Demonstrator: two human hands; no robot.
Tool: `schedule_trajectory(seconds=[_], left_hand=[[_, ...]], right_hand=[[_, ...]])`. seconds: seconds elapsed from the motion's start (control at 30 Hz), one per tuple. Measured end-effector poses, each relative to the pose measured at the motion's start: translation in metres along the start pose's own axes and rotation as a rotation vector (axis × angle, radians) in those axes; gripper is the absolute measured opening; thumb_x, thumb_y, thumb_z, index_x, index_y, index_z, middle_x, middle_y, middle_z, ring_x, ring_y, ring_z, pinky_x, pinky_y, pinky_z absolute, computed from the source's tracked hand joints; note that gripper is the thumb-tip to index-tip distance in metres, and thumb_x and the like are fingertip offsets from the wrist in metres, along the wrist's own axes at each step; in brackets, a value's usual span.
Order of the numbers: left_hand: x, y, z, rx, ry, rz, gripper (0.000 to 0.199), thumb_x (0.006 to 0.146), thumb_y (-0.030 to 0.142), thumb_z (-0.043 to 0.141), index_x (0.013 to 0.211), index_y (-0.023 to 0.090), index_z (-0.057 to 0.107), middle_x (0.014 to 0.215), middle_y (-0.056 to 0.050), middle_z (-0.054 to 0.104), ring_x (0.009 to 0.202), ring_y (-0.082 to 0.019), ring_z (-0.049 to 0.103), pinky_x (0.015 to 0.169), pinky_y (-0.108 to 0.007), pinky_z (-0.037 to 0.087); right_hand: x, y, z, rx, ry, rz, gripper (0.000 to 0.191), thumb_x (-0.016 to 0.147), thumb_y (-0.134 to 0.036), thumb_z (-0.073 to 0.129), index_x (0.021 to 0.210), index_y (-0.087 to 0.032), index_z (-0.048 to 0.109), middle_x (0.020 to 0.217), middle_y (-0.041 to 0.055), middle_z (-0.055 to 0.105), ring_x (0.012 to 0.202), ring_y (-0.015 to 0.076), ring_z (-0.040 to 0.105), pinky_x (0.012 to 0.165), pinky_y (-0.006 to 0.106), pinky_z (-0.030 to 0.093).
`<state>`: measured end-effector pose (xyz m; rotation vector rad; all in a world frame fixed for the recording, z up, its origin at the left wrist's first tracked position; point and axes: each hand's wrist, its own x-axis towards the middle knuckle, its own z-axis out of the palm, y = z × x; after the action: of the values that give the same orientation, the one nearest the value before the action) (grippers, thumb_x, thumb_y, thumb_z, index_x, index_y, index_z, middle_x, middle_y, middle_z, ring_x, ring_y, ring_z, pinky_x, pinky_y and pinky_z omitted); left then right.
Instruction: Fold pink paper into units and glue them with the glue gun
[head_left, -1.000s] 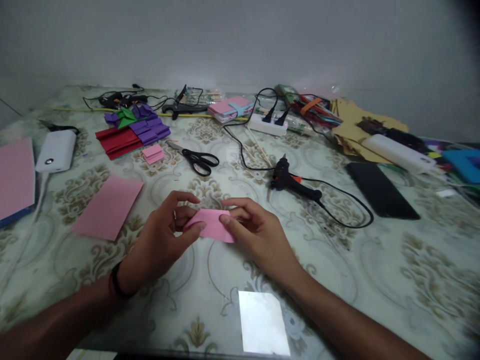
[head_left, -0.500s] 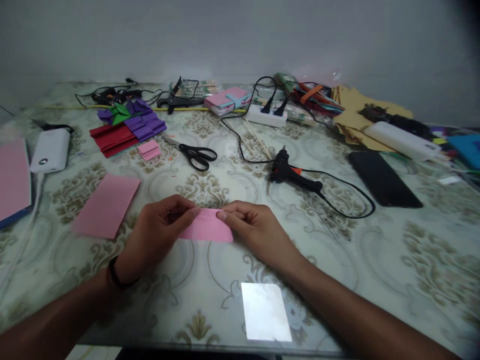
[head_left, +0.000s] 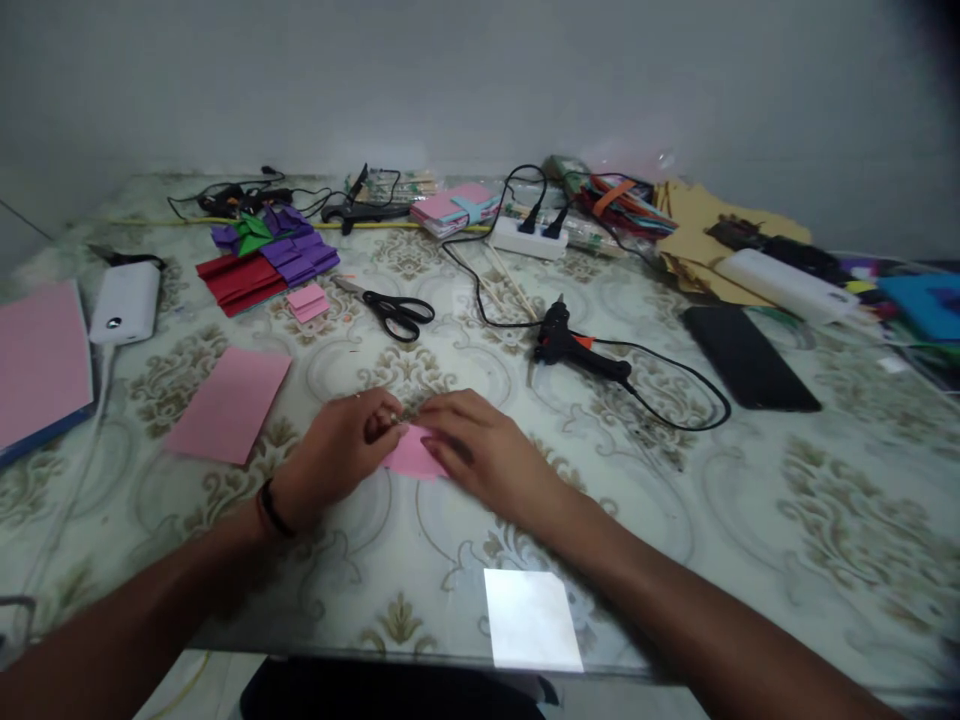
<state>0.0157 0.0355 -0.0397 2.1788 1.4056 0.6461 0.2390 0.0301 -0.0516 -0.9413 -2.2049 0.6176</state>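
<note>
A small rectangular piece of bright pink paper (head_left: 416, 460) sits directly between the person's two bare hands, above or on the glossy pale tabletop with brown-and-grey scrollwork (head_left: 720, 570); whether its near edge touches the surface cannot be told. The left hand (head_left: 341, 445), with a thin black band (head_left: 276, 510) at the wrist, grips the paper's far left corner between thumb and bent fingers. The right hand (head_left: 491, 450) is closed on the other end, thumb against the near face and fingers stretched along the far edge — their undersides are hidden. What shows of the paper seems to run longest from left to right, so its long axis spans the gap from one hand to the other; it lies to the right of the left hand and to the left of the right. Neither hand is clearly nearer, since both touch it, though the right covers more of it. The fingertips nearly meet along the far edge, while the near edge hangs free toward the body. A larger flat pink paper sheet (head_left: 232, 405) lies left of the left hand, black-handled scissors (head_left: 397, 312) rest beyond both hands, and a black glue gun with an orange trigger (head_left: 581, 350) lies beyond the right hand — well apart from the paper.
</note>
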Motion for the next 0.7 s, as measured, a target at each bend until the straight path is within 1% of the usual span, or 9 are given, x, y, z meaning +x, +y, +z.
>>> schedule_trajectory(seconds=[0.07, 0.17, 0.27, 0.33, 0.43, 0.5, 0.57, 0.63, 0.7], left_hand=[[-0.004, 0.000, 0.004, 0.052, 0.021, 0.068, 0.008, 0.091, 0.017, 0.066, 0.098, 0.018, 0.068, 0.093, -0.005, 0.069, 0.087, -0.022, 0.067, 0.082, -0.035, 0.055], [-0.014, 0.004, 0.007, 0.089, -0.017, 0.194, 0.016, 0.095, 0.011, 0.055, 0.098, 0.019, 0.069, 0.104, -0.008, 0.069, 0.102, -0.026, 0.067, 0.097, -0.042, 0.056], [-0.026, 0.007, 0.004, 0.082, -0.091, 0.320, 0.021, 0.095, 0.008, 0.053, 0.100, 0.019, 0.071, 0.112, -0.009, 0.073, 0.109, -0.027, 0.069, 0.103, -0.045, 0.056], [-0.035, 0.005, 0.001, 0.078, -0.135, 0.402, 0.025, 0.093, 0.004, 0.054, 0.103, 0.019, 0.072, 0.119, -0.010, 0.075, 0.114, -0.027, 0.070, 0.106, -0.047, 0.057], [-0.045, 0.001, -0.004, 0.107, -0.146, 0.513, 0.034, 0.095, 0.001, 0.054, 0.117, 0.019, 0.072, 0.127, -0.011, 0.076, 0.124, -0.029, 0.069, 0.108, -0.049, 0.057], [-0.049, -0.002, -0.009, 0.103, -0.155, 0.520, 0.036, 0.096, 0.002, 0.055, 0.121, 0.021, 0.073, 0.131, -0.010, 0.076, 0.128, -0.028, 0.068, 0.111, -0.049, 0.056], [-0.052, -0.006, -0.014, 0.112, -0.168, 0.536, 0.034, 0.097, 0.005, 0.056, 0.120, 0.022, 0.074, 0.134, -0.010, 0.075, 0.131, -0.029, 0.067, 0.113, -0.048, 0.055], [-0.053, -0.010, -0.020, 0.175, -0.204, 0.572, 0.037, 0.096, 0.005, 0.057, 0.125, 0.022, 0.072, 0.142, -0.010, 0.071, 0.137, -0.029, 0.063, 0.117, -0.048, 0.052], [-0.055, -0.015, -0.025, 0.248, -0.254, 0.614, 0.045, 0.094, 0.004, 0.058, 0.134, 0.021, 0.068, 0.150, -0.011, 0.066, 0.144, -0.028, 0.057, 0.122, -0.047, 0.047]], right_hand=[[-0.003, -0.003, 0.003, -0.138, -0.098, -0.126, 0.024, 0.101, -0.010, 0.058, 0.116, -0.016, 0.075, 0.116, 0.0154, 0.076, 0.109, 0.0283, 0.069, 0.098, 0.048, 0.060], [-0.013, -0.010, 0.004, -0.314, -0.198, -0.218, 0.024, 0.100, -0.006, 0.059, 0.118, -0.010, 0.075, 0.114, 0.0172, 0.077, 0.108, 0.0298, 0.070, 0.098, 0.048, 0.061], [-0.026, -0.018, 0.001, -0.394, -0.201, -0.237, 0.030, 0.100, -0.004, 0.059, 0.126, -0.005, 0.072, 0.122, 0.0213, 0.075, 0.116, 0.0322, 0.070, 0.101, 0.050, 0.061], [-0.035, -0.024, 0.001, -0.404, -0.173, -0.223, 0.032, 0.101, -0.008, 0.059, 0.130, -0.003, 0.071, 0.127, 0.0226, 0.075, 0.120, 0.0339, 0.069, 0.104, 0.051, 0.060], [-0.047, -0.031, 0.003, -0.371, -0.147, -0.209, 0.034, 0.105, -0.019, 0.059, 0.135, -0.005, 0.069, 0.135, 0.0204, 0.073, 0.125, 0.0341, 0.068, 0.108, 0.052, 0.059], [-0.053, -0.033, 0.004, -0.354, -0.147, -0.222, 0.034, 0.107, -0.021, 0.058, 0.137, -0.009, 0.069, 0.139, 0.0190, 0.072, 0.129, 0.0328, 0.067, 0.110, 0.051, 0.058], [-0.057, -0.031, 0.004, -0.358, -0.171, -0.241, 0.033, 0.106, -0.018, 0.059, 0.136, -0.011, 0.070, 0.141, 0.0193, 0.071, 0.132, 0.0324, 0.065, 0.112, 0.051, 0.056], [-0.059, -0.027, 0.001, -0.368, -0.206, -0.255, 0.033, 0.105, -0.017, 0.059, 0.135, -0.015, 0.072, 0.143, 0.0190, 0.069, 0.135, 0.0333, 0.064, 0.114, 0.053, 0.054], [-0.060, -0.023, -0.003, -0.365, -0.243, -0.253, 0.033, 0.106, -0.023, 0.059, 0.136, -0.019, 0.073, 0.147, 0.0171, 0.067, 0.139, 0.0340, 0.062, 0.117, 0.057, 0.051]])
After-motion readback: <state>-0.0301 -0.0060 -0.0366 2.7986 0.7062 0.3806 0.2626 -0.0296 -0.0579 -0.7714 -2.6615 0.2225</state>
